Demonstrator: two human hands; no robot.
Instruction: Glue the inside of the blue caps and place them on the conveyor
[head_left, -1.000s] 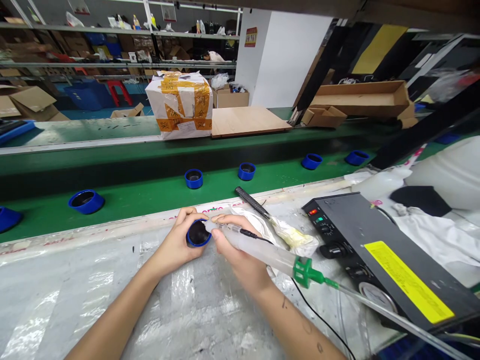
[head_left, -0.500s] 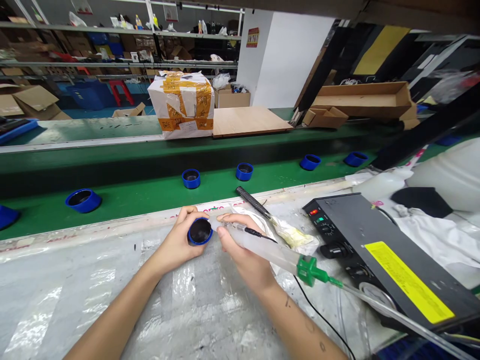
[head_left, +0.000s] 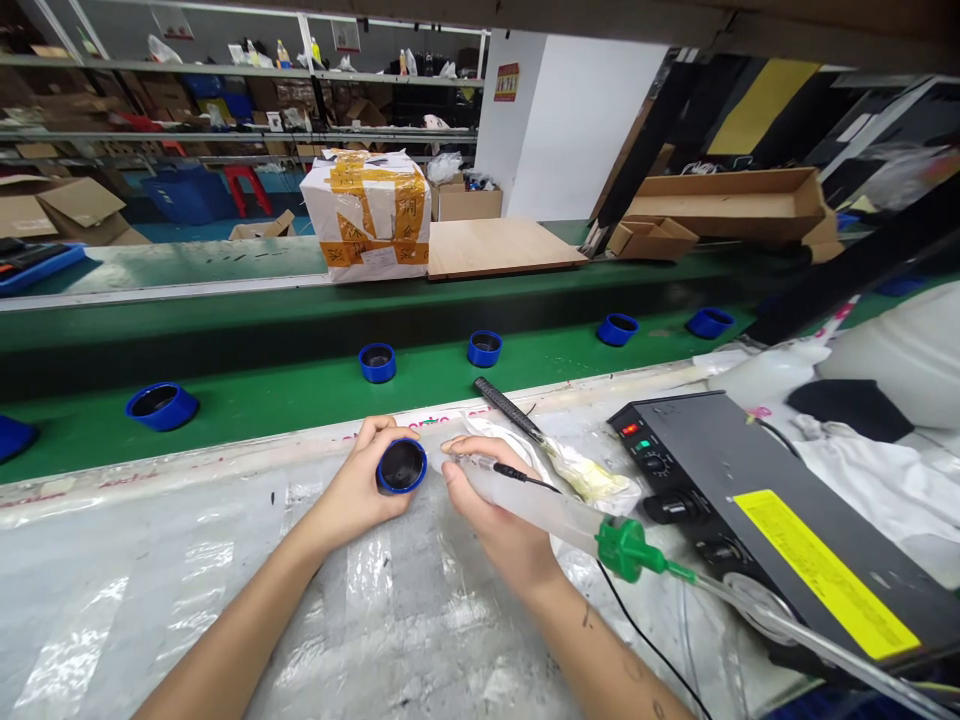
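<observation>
My left hand (head_left: pixel 367 482) is wrapped round a blue ring-shaped cup (head_left: pixel 402 466) with a dark inside, its opening tilted towards me. In my right hand (head_left: pixel 499 510) lies a translucent dispensing syringe (head_left: pixel 551 513), gripped like a pen, with its tip pointing left at the cup. A small gap shows between the syringe's front end and the cup's rim. The syringe has a green cap (head_left: pixel 621 548) at its rear, joined to a clear air hose, and a thin black cable runs along its barrel.
Several blue cups, such as this one (head_left: pixel 484 348), stand on the green conveyor belt (head_left: pixel 247 425). A black dispenser box (head_left: pixel 750 500) with a yellow label sits at the right. A black-handled brush (head_left: pixel 506 408) and white cloth lie beyond my right hand. A taped carton (head_left: pixel 367 215) stands behind the belt.
The syringe in my right hand has drawn back slightly right, away from the cup's rim. My left hand keeps the cup in nearly the same place. Cups on the belt have shifted slightly left.
</observation>
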